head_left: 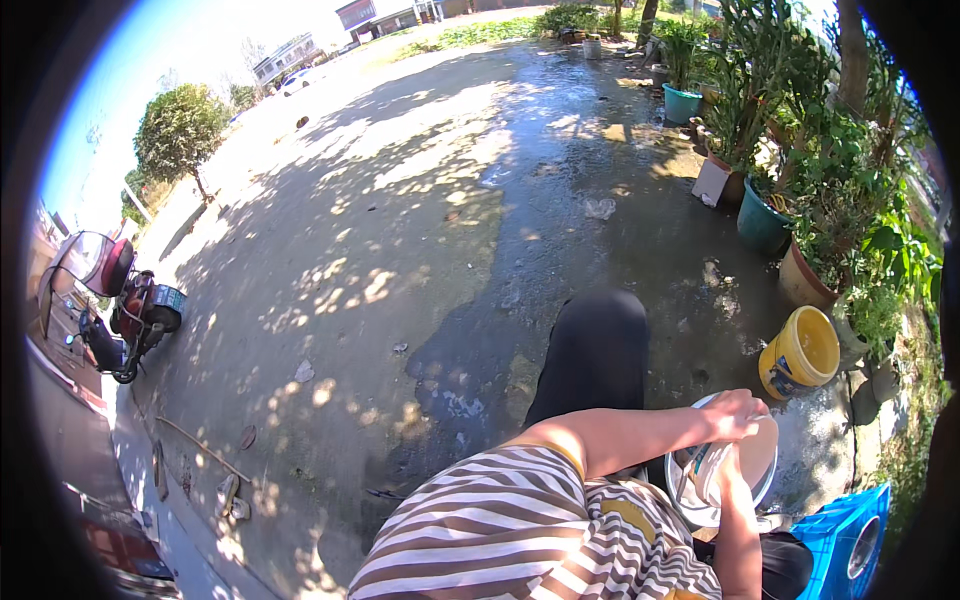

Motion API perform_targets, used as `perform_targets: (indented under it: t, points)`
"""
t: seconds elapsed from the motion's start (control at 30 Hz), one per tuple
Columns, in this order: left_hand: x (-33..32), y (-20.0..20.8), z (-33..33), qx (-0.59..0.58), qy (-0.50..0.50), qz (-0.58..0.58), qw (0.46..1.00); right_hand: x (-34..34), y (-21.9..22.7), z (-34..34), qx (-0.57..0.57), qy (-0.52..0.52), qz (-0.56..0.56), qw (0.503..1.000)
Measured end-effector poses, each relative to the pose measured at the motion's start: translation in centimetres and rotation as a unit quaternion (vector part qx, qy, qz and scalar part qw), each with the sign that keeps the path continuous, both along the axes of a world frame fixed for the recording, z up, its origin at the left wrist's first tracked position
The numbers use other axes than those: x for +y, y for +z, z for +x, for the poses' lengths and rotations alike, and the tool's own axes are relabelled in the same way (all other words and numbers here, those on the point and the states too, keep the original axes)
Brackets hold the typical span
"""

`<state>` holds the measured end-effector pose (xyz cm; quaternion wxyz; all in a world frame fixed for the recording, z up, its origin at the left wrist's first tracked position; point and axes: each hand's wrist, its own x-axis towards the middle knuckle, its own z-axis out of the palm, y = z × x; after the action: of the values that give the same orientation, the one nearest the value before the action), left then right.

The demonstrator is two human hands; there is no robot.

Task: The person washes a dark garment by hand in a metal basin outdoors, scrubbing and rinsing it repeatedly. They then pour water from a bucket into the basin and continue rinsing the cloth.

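Observation:
A white bucket (pixel 679 503) stands low in front of me at the right, beside my bent knee. Over its mouth is a pale, round, bowl-like vessel (pixel 764 452), tilted. My left hand (pixel 737 414) reaches across from the left, its fingers curled over the vessel's upper rim. My right hand (pixel 731 476) comes up from below and lies against the vessel's side; its fingers are mostly hidden. What the bucket holds cannot be made out.
A yellow bucket (pixel 800 352) stands just beyond on the right, and a blue plastic crate-like object (pixel 846 535) is at lower right. Potted plants (pixel 765 215) line the right side. Wet concrete (pixel 560 190) stretches ahead; a parked motor scooter (pixel 135 310) is at far left.

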<state>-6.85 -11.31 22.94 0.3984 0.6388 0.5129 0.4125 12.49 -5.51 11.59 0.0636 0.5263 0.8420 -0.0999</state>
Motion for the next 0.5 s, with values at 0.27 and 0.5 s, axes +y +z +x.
perform_targets:
  t: [0.27,0.5]
  points:
    - [2.7,-6.4,-1.0,-0.032,0.007,0.006,0.999,3.5,-3.7,-1.2,0.082,-0.075,-0.086,0.990]
    - [2.1,-10.5,-1.4,0.028,-0.003,-0.124,0.992,-0.6,-17.9,-1.8,0.256,0.022,0.101,0.961]
